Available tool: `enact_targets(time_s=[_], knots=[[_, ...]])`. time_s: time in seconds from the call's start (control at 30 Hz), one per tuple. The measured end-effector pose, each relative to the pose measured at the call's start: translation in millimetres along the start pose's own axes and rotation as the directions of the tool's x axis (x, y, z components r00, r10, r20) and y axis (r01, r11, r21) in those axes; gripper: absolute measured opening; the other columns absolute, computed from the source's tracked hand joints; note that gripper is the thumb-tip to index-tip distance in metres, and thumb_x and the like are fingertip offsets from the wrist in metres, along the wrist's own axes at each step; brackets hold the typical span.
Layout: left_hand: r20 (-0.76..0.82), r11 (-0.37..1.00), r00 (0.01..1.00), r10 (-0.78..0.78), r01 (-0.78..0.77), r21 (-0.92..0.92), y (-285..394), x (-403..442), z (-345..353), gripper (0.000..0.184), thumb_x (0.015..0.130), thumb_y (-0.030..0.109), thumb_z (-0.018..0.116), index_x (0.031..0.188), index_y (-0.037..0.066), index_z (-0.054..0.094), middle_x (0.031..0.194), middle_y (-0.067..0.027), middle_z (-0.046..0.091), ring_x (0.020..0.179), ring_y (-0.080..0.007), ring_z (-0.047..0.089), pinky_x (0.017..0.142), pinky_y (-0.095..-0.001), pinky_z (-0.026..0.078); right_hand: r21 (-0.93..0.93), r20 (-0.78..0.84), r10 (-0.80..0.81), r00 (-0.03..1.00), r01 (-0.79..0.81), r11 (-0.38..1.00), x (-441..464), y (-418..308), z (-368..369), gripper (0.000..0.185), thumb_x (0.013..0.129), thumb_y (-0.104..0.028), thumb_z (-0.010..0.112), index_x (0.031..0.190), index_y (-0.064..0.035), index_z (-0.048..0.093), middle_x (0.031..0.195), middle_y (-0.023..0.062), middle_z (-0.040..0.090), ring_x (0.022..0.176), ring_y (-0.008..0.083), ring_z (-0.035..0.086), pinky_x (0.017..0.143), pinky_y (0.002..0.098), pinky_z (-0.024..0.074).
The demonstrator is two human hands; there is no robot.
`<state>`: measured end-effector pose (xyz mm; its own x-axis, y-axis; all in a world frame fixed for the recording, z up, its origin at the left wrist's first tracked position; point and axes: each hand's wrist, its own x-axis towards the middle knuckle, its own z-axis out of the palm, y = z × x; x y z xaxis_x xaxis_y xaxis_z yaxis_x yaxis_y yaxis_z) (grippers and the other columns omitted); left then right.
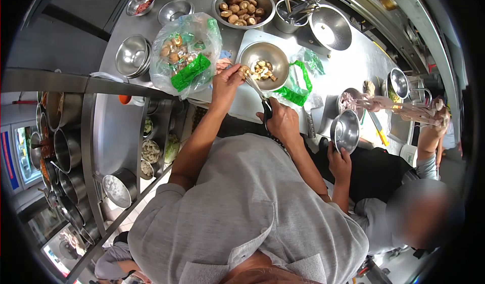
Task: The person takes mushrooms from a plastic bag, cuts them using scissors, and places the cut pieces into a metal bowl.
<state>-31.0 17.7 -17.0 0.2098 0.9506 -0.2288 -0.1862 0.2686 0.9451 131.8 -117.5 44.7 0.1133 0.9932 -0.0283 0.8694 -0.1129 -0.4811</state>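
My left hand (226, 87) pinches a brown mushroom (244, 72) at the left rim of a steel bowl (275, 56). Cut pale mushroom pieces (263, 71) lie in that bowl. In my right hand (283, 121) is a pair of scissors (256, 86) with dark handles, its blades reaching up to the mushroom. Beneath the bowl lies a white cutting board (247, 111). To the left sits a clear plastic bag (204, 29) with green bands, holding more mushrooms (174, 49). A larger steel bowl (217, 12) at the back holds several whole mushrooms.
Stacked bowls (130, 56) stand at the left, and a pot of utensils (287, 26) at the back. A co-worker on the right holds a metal bowl (345, 131) and pale, stringy food (404, 107). A yellow-handled knife (380, 131) lies nearby. Metal shelving (91, 147) runs along the left.
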Motion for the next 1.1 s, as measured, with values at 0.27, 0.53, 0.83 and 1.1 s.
enact_targets(time_s=[0.27,0.53,0.83,1.1], knots=[[0.001,1.0,1.0,0.004,-0.004,0.02,3.3,1.1,9.1,0.039,0.102,0.007,0.063,0.137,-0.012,0.06,0.117,-0.016,0.072,0.098,-0.0168,0.073,0.086,-0.0289,0.062,-0.017,0.047,0.006,0.999,-0.005,1.0,1.7,0.9,9.2,0.037,0.084,-0.028,0.083,0.1,-0.0006,0.063,0.074,0.0228,0.071,0.069,0.0415,0.072,0.063,0.0507,0.0565],[0.014,0.969,1.0,0.0,-0.003,0.245,-15.2,17.6,7.3,0.035,0.096,0.007,0.065,0.126,-0.01,0.068,0.099,-0.0157,0.077,0.085,-0.016,0.074,0.076,-0.027,0.058,0.061,0.049,0.068,0.996,-0.071,0.996,-2.5,6.7,19.5,0.037,0.083,-0.028,0.085,0.092,0.0015,0.065,0.069,0.0238,0.069,0.066,0.044,0.07,0.062,0.0524,0.0551],[-0.038,0.874,0.957,0.288,-0.246,0.419,21.9,78.7,9.7,0.035,0.101,0.016,0.066,0.125,-0.009,0.065,0.113,-0.0181,0.071,0.093,-0.0202,0.073,0.082,-0.0334,0.065,0.624,0.212,0.316,0.925,-0.377,0.684,-4.1,8.6,13.9,0.047,0.088,-0.028,0.086,0.112,0.0081,0.067,0.062,0.0064,0.062,0.051,0.0113,0.056,0.049,0.0315,0.0457],[-0.124,0.819,0.885,0.449,-0.352,0.454,99.4,118.4,-0.4,0.036,0.101,0.021,0.068,0.124,-0.006,0.067,0.123,-0.0207,0.071,0.114,-0.0256,0.069,0.092,-0.0353,0.057,0.616,0.167,0.347,0.923,-0.372,0.694,0.3,14.1,11.0,0.051,0.087,-0.027,0.087,0.117,0.0097,0.067,0.064,0.0062,0.064,0.049,0.01,0.057,0.046,0.0285,0.0437]])
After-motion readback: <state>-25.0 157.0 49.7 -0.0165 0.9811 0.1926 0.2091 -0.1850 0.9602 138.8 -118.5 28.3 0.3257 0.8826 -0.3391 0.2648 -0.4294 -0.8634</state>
